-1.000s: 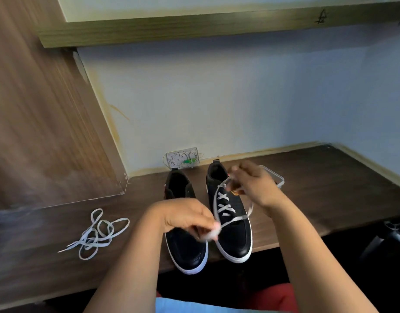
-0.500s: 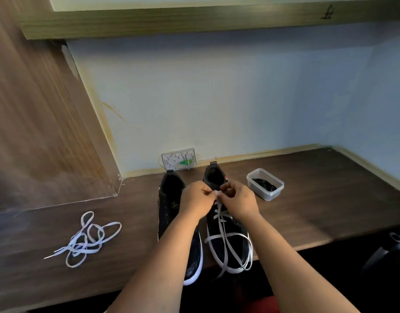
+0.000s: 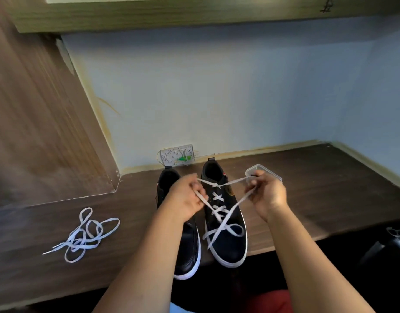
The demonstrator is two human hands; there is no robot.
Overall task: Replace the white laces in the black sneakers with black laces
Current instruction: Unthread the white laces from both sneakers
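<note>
Both hands were drawn apart from the knot; the left hand [image 3: 187,199] and right hand [image 3: 267,195] each pinched a white lace [image 3: 219,211] end in a closed grip. Crossings should be loosened evenly, eyelet by eyelet.

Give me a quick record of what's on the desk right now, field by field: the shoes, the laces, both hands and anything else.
left shoe: black, no lace visible, partly behind left arm
right shoe: black, white lace still crossed through its eyelets
left hand: grip on one lace end, pulled to the left
right hand: grip on the other end, pulled to the right
loose lace: white, in a tangle on the desk, left of the shoes
tub: clear plastic, behind right hand, contents hidden
</note>
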